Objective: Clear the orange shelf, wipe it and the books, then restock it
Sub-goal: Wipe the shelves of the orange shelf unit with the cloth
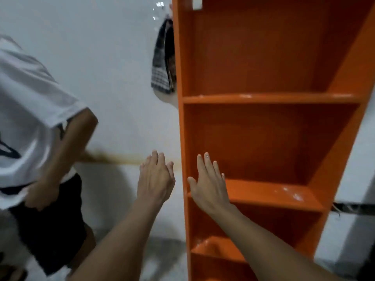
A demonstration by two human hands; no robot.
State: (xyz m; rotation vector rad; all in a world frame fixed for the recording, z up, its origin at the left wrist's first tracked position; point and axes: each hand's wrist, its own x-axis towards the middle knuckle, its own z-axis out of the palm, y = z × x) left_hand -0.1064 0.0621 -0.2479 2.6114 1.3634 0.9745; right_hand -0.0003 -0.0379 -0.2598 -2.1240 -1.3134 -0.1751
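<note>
Left hand (155, 179) & right hand (209, 187) are both flat open, fingers straight, nothing held. Right is in front of the orange shelf (269, 98), by its left upright at the middle board; contact unclear. Left is just outside it, before the white wall (101, 67). All compartments in view are bare, so clearing looks done. Pale specks on the boards: wipe prob. unfinished. No books visible, restock not begun. Checked cloth (162, 63) hangs beside the shelf; person in white T-shirt (30, 118) far left.

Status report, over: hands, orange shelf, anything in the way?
Left hand, right hand open, empty. Orange shelf: no books visible. Another person close at left.
</note>
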